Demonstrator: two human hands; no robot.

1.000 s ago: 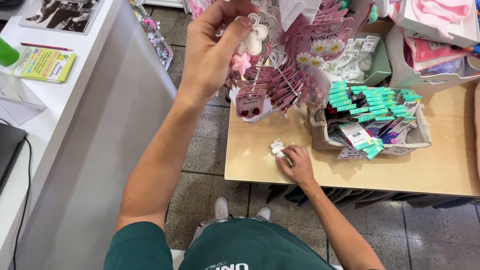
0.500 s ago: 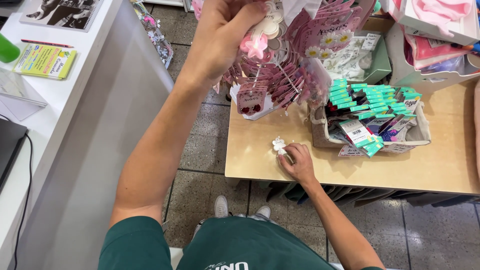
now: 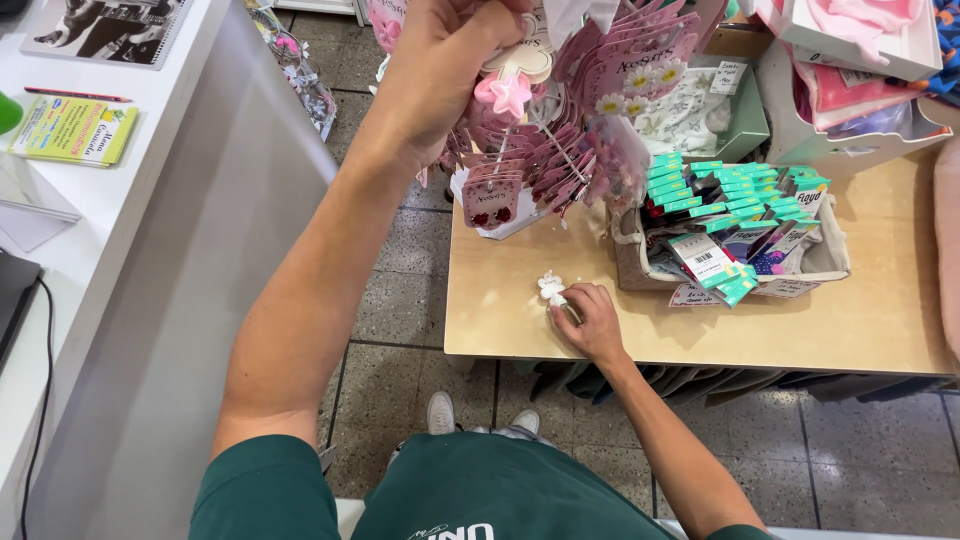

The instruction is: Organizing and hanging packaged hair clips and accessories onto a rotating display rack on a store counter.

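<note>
Left hand [image 3: 440,75] raised, fingers closed on a card of hair clips with a pink star [image 3: 503,93], held up against the display rack [image 3: 560,150] of pink cards. Right hand [image 3: 590,320] rests on the wooden table [image 3: 880,320], fingertips pinching a small white flower clip [image 3: 551,289] that lies on the tabletop near the front edge. Just right of that hand: a fabric basket [image 3: 830,262] full of green-topped cards. White counter [image 3: 60,230] at far left carries a yellow-green booklet [image 3: 72,130].
</note>
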